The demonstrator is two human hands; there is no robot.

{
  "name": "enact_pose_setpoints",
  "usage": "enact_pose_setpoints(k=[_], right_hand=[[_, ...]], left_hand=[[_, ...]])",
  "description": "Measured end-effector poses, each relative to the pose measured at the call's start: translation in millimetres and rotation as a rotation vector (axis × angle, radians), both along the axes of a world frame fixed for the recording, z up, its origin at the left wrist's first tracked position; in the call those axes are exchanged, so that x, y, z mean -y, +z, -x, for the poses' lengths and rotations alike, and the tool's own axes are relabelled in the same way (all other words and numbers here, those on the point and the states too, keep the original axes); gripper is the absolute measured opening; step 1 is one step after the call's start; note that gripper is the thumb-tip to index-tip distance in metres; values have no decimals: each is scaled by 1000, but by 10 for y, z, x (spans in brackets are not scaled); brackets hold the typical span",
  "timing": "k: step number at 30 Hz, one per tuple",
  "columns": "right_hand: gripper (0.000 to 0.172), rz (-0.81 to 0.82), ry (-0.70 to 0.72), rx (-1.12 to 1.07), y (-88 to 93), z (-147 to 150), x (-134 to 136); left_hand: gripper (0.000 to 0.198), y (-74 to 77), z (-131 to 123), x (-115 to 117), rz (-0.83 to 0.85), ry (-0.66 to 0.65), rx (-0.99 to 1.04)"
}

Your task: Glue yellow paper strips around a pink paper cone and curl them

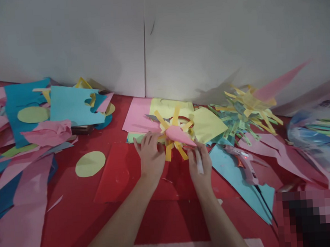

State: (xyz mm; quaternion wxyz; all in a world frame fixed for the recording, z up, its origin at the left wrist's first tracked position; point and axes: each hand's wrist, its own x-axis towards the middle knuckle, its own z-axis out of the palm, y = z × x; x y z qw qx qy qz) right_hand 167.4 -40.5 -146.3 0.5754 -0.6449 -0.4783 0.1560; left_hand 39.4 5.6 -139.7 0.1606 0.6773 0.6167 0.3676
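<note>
A yellow paper flower (168,153) with a pink paper cone (179,135) at its middle stands over the red sheet in front of me. My left hand (151,154) is at its left side, fingers bent and somewhat apart, nothing visible in them; whether the fingertips touch the petals I cannot tell. On the right, my right hand (201,166) is closed round a short white stick (199,161), close by the cone's tip. Scissors with a red handle (187,119) lie behind the flower, partly hidden.
A pink glue gun (247,165) rests on blue paper (235,175) to the right. Beyond it are a finished-looking fringed paper piece (245,107) and a plastic bag (316,129). Paper scraps (30,206) pile up on the left, near a pale yellow oval (90,164). A white wall (204,42) stands behind.
</note>
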Motion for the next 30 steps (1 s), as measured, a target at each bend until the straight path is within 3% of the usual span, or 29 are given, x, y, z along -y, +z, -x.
enact_pose_setpoints(k=[6, 12, 22, 25, 30], right_hand=[[16, -12, 68, -43, 15, 22, -4], [16, 22, 98, -98, 12, 46, -1], [16, 59, 133, -99, 38, 49, 13], [15, 5, 83, -24, 57, 47, 20], [16, -132, -135, 183, 39, -8, 32]], left_hand=[[47, -33, -5, -10, -23, -6, -50], [43, -39, 1, -17, -48, 65, -42], [28, 45, 11, -1, 21, -25, 24], [27, 26, 14, 4, 58, -77, -30], [24, -1, 12, 7, 72, -77, -35]])
